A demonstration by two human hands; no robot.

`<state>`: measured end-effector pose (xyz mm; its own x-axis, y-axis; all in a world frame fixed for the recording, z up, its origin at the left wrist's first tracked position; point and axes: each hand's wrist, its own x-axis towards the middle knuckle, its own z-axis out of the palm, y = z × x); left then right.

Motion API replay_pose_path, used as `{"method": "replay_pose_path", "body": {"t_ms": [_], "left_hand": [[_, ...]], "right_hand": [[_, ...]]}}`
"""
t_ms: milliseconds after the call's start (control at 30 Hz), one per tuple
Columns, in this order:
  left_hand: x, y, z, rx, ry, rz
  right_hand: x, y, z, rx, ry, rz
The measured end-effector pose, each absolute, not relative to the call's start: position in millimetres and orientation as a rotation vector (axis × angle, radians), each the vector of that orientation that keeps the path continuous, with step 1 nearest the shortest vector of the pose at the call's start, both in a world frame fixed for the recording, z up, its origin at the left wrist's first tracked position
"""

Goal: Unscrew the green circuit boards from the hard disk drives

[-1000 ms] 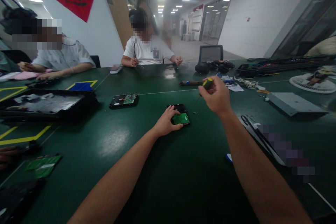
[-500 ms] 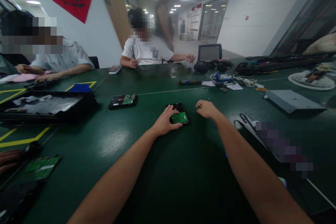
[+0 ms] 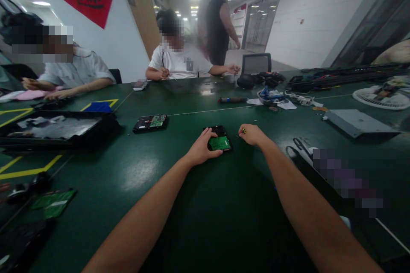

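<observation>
My left hand (image 3: 205, 147) grips a hard drive (image 3: 219, 130) that lies flat on the dark green table, thumb at its near edge and fingers over its left side. The drive has a black body and a green circuit board facing up. Just right of it, my right hand (image 3: 253, 135) is closed around a small yellow-and-black screwdriver (image 3: 244, 131), mostly hidden by the fingers. Tiny screws (image 3: 237, 136) lie on the table beside that hand, too small to make out well.
Another hard drive (image 3: 150, 123) lies to the left, near a large black tray (image 3: 107, 126). Loose green circuit boards (image 3: 59, 203) are at lower left. To the right sit a grey metal box (image 3: 360, 123) and a bowl of blue cables (image 3: 268, 97). Co-workers sit across the table.
Both my hands stay almost in place. In the background a standing person has moved to the right, and a hand at the left edge has drawn mostly out of view.
</observation>
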<state>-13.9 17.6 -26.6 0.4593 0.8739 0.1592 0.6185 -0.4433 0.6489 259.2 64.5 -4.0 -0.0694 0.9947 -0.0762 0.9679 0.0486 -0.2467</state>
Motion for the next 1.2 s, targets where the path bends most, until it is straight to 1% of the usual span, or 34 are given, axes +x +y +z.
{"method": "replay_pose_path", "body": {"t_ms": [900,1200], "left_hand": [[-14.8,20.8,-33.1,2.219,1.258,0.702],[-16.9,19.1,-29.1,2.256,1.379,0.661]], "right_hand": [[256.7,68.1,-6.3,-2.131,-2.196,0.366],[257.2,68.2,-6.6,-2.139,-2.199,0.358]]}}
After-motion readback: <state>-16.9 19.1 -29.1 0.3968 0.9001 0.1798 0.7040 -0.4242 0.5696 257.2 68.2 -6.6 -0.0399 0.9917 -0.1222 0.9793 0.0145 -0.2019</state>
